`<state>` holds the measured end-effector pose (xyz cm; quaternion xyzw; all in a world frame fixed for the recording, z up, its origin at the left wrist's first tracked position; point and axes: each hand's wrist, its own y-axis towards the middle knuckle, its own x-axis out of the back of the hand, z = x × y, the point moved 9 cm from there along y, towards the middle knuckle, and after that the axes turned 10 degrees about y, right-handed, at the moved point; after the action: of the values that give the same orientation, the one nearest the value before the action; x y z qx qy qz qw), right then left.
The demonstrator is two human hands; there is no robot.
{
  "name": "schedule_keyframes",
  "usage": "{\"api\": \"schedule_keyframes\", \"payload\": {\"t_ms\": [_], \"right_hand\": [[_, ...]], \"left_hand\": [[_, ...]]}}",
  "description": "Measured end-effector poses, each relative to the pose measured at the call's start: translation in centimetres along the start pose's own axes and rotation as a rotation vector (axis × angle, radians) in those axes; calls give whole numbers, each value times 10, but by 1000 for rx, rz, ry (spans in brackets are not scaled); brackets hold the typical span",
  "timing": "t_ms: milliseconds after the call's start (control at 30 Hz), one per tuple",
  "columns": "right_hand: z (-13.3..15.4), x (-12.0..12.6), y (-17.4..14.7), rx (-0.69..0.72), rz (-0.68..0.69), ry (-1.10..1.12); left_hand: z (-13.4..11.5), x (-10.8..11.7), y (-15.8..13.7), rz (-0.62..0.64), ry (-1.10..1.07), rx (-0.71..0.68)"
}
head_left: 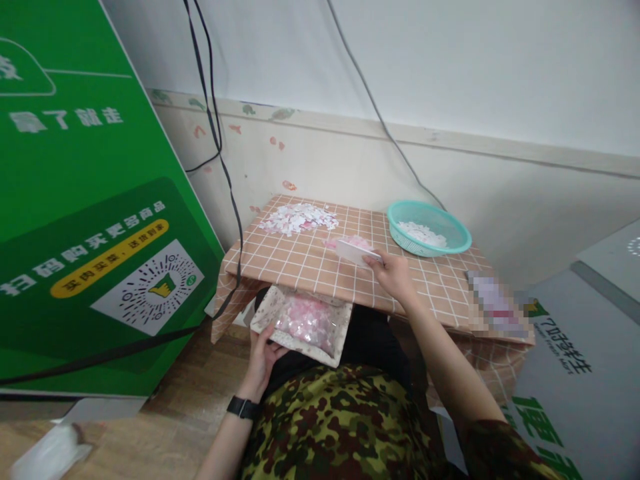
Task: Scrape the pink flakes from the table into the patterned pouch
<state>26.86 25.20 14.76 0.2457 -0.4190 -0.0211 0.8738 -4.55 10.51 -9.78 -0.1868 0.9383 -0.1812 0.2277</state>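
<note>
Tray (343,323) gripped by left hand (263,360), card (354,253) by right hand (393,272); pink bits (356,241) apparently being gathered; tray best held steady next.

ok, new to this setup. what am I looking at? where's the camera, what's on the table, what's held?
There's no robot: these are a person's own bare hands. The single picture comes from a camera worn on the head, looking forward and down. The left hand grips a pale speckled tray below the table's near edge; inside are pink bits with shiny clear plastic. The right hand holds a flat white card beside a small pink pile. On the checked tablecloth also lie a heap of pale scraps and a teal basket with white pieces. An item at the right is pixelated, so I can't identify it.
</note>
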Motion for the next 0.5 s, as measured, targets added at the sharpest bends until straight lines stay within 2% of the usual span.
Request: {"api": "schedule_keyframes", "payload": {"t_ms": [300,500], "right_hand": [[-3,-3,1,50,-6,-131],[-2,-7,4,75,-6,-92]], "left_hand": [[-2,-1,-1,8,-4,-10],[-2,-1,-1,10,4,-11]]}}
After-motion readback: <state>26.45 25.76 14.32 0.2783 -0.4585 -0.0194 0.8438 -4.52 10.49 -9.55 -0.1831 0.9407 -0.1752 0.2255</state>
